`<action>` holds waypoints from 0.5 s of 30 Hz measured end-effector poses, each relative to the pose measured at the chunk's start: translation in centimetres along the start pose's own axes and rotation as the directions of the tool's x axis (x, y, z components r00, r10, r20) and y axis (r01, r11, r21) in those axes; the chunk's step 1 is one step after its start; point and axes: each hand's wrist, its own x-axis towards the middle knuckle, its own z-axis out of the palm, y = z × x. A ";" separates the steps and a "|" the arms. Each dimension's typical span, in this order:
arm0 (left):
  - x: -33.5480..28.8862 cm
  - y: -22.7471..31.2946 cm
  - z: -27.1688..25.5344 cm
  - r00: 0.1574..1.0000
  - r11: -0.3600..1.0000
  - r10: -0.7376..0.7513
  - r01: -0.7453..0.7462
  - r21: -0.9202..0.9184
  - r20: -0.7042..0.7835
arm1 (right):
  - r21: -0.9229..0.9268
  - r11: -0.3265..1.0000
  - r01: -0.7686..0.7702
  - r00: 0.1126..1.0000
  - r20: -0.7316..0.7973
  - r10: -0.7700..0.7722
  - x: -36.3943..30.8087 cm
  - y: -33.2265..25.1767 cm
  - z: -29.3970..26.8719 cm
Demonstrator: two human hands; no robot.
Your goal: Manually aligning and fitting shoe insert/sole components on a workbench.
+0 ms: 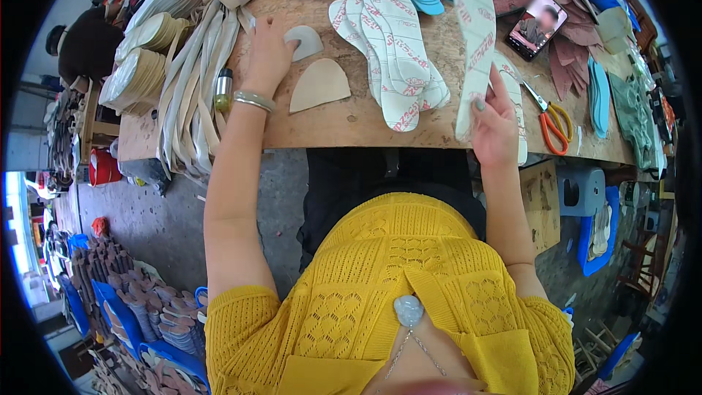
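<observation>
Our left hand (269, 55) lies flat, fingers on the small white toe piece (305, 42) up the bench, while our right hand (494, 126) pinches the long white insole (474, 40) upright, which looks liable to flop onto the fanned insoles (391, 55)

Right hand (494, 126) grips white insole (474, 36); left hand (269, 55) on, seemingly pinching, pale toe piece (306, 41) atop workbench (344, 121).
</observation>
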 end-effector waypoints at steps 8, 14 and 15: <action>-3.7 4.9 -3.6 0.943 0.957 -0.036 0.128 -0.259 0.332 | 0.010 0.950 -0.312 0.922 0.243 0.301 -1.8 0.3 -0.7; -4.1 4.7 -3.1 0.877 0.841 -0.172 0.368 -0.397 0.449 | 0.023 0.957 -0.289 0.955 0.081 0.286 -1.6 0.0 1.1; -4.1 5.1 -3.2 0.868 0.812 -0.203 0.408 -0.418 0.453 | 0.030 0.956 -0.293 0.956 0.023 0.292 -1.8 -0.1 1.2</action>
